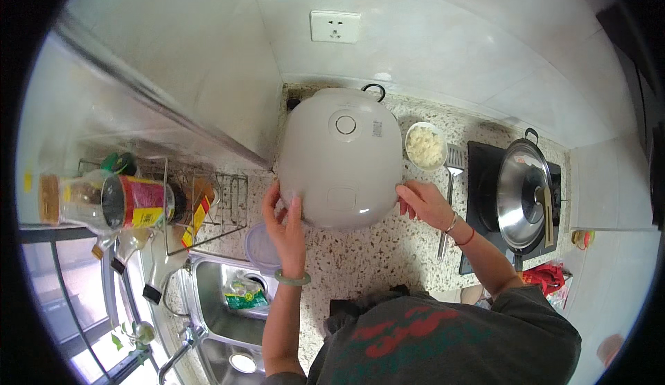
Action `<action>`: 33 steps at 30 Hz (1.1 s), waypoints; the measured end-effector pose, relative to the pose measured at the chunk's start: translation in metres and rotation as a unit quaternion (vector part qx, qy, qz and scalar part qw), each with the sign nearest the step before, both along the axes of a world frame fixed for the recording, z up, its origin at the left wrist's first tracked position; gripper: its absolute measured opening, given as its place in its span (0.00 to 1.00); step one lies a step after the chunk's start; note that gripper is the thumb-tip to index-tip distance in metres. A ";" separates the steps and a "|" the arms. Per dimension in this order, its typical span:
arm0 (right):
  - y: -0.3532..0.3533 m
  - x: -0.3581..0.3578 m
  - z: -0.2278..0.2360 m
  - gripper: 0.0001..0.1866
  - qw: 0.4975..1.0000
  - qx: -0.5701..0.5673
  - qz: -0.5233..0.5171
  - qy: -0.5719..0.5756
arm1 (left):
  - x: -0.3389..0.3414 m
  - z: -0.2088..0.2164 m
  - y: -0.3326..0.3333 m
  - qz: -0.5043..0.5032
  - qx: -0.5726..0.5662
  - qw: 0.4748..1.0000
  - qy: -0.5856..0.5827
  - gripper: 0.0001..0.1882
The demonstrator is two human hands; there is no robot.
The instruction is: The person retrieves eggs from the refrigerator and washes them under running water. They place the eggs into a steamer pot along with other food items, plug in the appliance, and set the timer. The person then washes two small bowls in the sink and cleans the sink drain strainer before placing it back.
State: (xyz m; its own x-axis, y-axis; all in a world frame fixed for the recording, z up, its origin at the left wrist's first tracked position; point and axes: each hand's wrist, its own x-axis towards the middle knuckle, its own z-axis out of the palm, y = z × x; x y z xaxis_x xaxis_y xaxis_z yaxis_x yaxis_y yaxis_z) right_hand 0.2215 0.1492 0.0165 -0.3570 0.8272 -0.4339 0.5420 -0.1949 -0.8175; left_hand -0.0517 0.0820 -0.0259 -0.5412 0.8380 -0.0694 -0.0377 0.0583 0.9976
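A pale grey, rounded rice cooker (315,153) stands on the speckled counter against the back wall, its lid down. My left hand (284,222) holds its front left corner, thumb on the front edge and fingers along the side. At the front right corner my right hand (424,203) grips the edge, with some fingertips hidden underneath. Just right of the cooker sits a white bowl (427,146) filled with white, lumpy food that looks like cooked rice. A slotted metal spatula (451,170) lies beside the bowl, its handle pointing toward me.
On the right, a lidded wok (518,208) rests on a black cooktop (485,160). A steel sink (211,309) holds a green and clear packet (244,295). A wire rack (232,212) with bottles and jars stands at left. A round pale lid (262,250) lies by the sink.
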 end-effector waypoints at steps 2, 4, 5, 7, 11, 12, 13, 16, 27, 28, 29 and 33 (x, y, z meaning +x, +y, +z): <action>0.003 0.002 -0.001 0.23 1.000 0.003 0.017 -0.008 | -0.002 -0.004 -0.001 -0.002 0.000 1.000 0.010 0.24; 0.007 0.004 0.000 0.22 0.999 0.000 0.032 -0.008 | -0.001 -0.008 -0.001 0.000 0.005 1.000 0.026 0.24; 0.009 0.004 0.001 0.22 0.999 -0.005 0.038 -0.003 | 0.000 -0.009 -0.002 0.002 0.007 0.999 0.036 0.24; 0.014 0.005 0.003 0.22 0.998 -0.015 0.057 -0.004 | 0.000 -0.009 -0.002 0.000 0.001 0.999 0.036 0.24; 0.021 0.008 0.001 0.24 0.996 -0.027 0.083 -0.027 | -0.002 -0.013 -0.003 -0.020 0.001 0.998 0.066 0.24; 0.022 0.008 0.003 0.24 0.995 -0.031 0.084 -0.033 | -0.003 -0.014 -0.003 -0.021 -0.005 0.997 0.068 0.25; 0.023 0.008 0.005 0.24 0.995 -0.035 0.085 -0.039 | -0.003 -0.014 -0.003 -0.022 -0.012 0.997 0.070 0.25; 0.031 0.012 0.005 0.25 0.993 -0.045 0.104 -0.028 | -0.003 -0.014 -0.004 -0.010 -0.018 0.999 0.032 0.25; 0.228 -0.053 -0.020 0.17 0.984 0.049 0.026 0.172 | -0.007 0.084 0.070 -0.188 -0.032 0.866 0.462 0.24; 0.246 -0.071 -0.029 0.17 0.979 0.042 0.086 0.178 | 0.000 0.089 0.083 -0.208 -0.021 0.856 0.473 0.24; 0.262 -0.090 -0.041 0.17 0.971 0.033 0.147 0.186 | 0.008 0.092 0.095 -0.227 -0.012 0.844 0.485 0.24; 0.302 -0.146 -0.100 0.18 0.910 0.135 0.382 0.091 | 0.030 0.096 0.117 -0.280 0.029 0.828 0.485 0.25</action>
State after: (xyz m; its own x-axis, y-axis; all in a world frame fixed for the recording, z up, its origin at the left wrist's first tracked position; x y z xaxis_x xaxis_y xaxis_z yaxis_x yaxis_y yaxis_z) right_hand 0.0760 0.4516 -0.0830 -0.9180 0.3750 -0.1288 0.2866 0.4031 -0.8691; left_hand -0.0217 0.1988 0.0706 0.1565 0.9630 0.2194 0.7991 -0.2540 0.5449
